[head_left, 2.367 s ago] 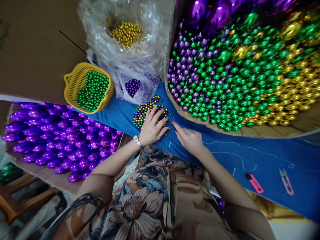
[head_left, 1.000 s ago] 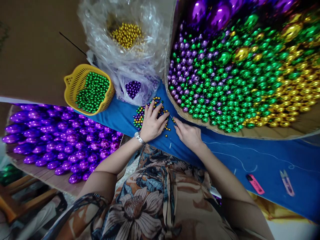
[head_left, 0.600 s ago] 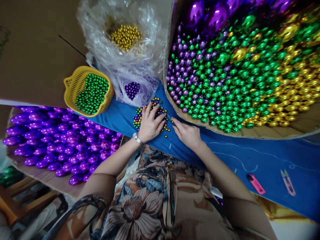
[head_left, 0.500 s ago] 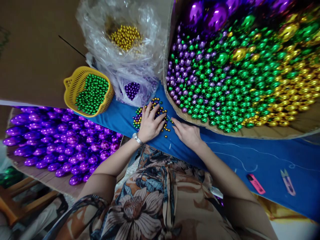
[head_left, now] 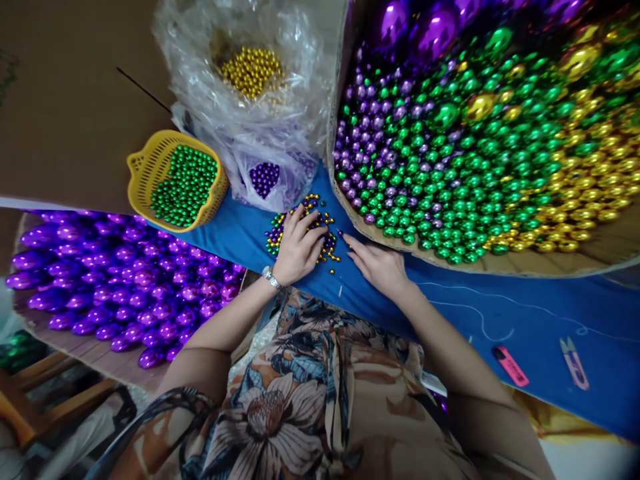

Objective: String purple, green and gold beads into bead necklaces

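Observation:
My left hand (head_left: 296, 250), with a watch at its wrist, rests over a small pile of purple, green and gold beads (head_left: 273, 239) on the blue cloth (head_left: 240, 223). Its fingers are apart and bent, and cover part of the pile. Just right of the pile, my right hand (head_left: 377, 263) pinches a thin needle (head_left: 339, 231), whose tip points at the beads. A dark purple bead (head_left: 342, 234) shows near that tip. White thread (head_left: 465, 287) lies on the cloth to the right of this hand.
A yellow basket (head_left: 220, 193) of green beads and plastic bags (head_left: 300, 127) of gold and purple beads stand behind. Big cardboard boxes of shiny balls flank me, right (head_left: 530, 267) and left (head_left: 95, 350). A pink cutter (head_left: 511, 367) and thread snips (head_left: 575, 363) lie at right.
My right hand has shifted slightly right, away from the pile. My left fingers have curled a little more. A purple bead now shows near the needle's tip.

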A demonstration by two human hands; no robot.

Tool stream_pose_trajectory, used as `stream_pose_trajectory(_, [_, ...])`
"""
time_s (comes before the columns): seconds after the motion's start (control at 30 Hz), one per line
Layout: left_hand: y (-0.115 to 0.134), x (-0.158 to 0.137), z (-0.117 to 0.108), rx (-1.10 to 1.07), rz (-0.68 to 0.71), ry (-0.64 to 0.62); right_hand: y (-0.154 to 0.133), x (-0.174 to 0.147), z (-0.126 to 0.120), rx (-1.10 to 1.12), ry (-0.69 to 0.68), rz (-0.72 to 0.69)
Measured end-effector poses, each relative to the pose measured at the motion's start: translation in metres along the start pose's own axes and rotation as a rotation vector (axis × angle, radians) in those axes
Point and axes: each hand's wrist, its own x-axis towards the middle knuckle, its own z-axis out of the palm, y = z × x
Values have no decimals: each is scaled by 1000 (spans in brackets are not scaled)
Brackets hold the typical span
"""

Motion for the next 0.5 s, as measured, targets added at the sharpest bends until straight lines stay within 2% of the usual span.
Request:
stream_pose_trajectory(0.17, [1, -7, 1, -25, 31, 16, 1, -20, 1, 27, -35, -26])
stream_pose_trajectory(0.37, [3, -10, -2, -20, 39, -39, 0, -30, 2, 37, -27, -68])
stream_pose_trajectory(0.5, [7, -18, -5, -16, 120, -46, 2, -44, 0, 31, 3, -105])
